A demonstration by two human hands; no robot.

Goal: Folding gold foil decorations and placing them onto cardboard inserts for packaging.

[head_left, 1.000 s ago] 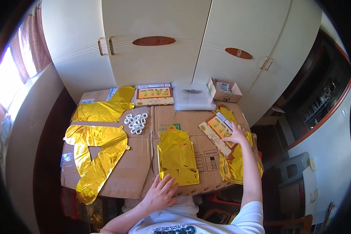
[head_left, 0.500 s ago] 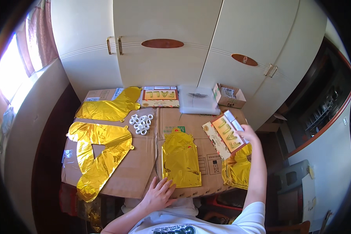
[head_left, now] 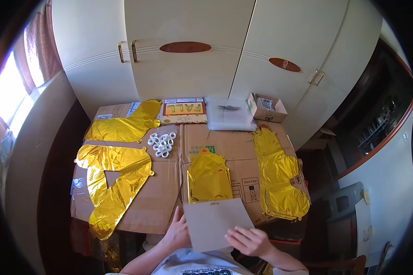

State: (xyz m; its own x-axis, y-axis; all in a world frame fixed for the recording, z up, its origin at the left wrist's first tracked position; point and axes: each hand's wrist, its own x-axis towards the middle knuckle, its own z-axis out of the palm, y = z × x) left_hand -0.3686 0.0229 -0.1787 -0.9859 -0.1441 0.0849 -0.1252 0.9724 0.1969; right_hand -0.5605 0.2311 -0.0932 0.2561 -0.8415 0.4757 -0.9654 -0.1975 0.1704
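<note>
My right hand (head_left: 248,240) grips the lower right edge of a flat card (head_left: 218,222), its plain grey back facing up, at the table's front edge. Beside the card's left edge is my left hand (head_left: 176,233); its thumb points up and the other fingers are partly hidden by the card. Just beyond lies a pile of flat gold foil balloons (head_left: 209,172), its near end covered by the card. More gold foil balloons (head_left: 280,176) lie to the right. On the left are an A-shaped gold balloon (head_left: 124,178) and another gold balloon (head_left: 131,123).
White ribbon rolls (head_left: 162,145) sit in a heap left of centre. Along the back are a printed card (head_left: 184,111), clear plastic bags (head_left: 229,117) and a small open box (head_left: 267,110). Flattened cardboard (head_left: 165,201) covers the table, and cream cabinets (head_left: 188,23) stand behind it.
My right hand has brought the card from the right-hand balloons to the front centre, turned grey side up. The right-hand balloons are now uncovered. My left hand has shifted slightly toward me.
</note>
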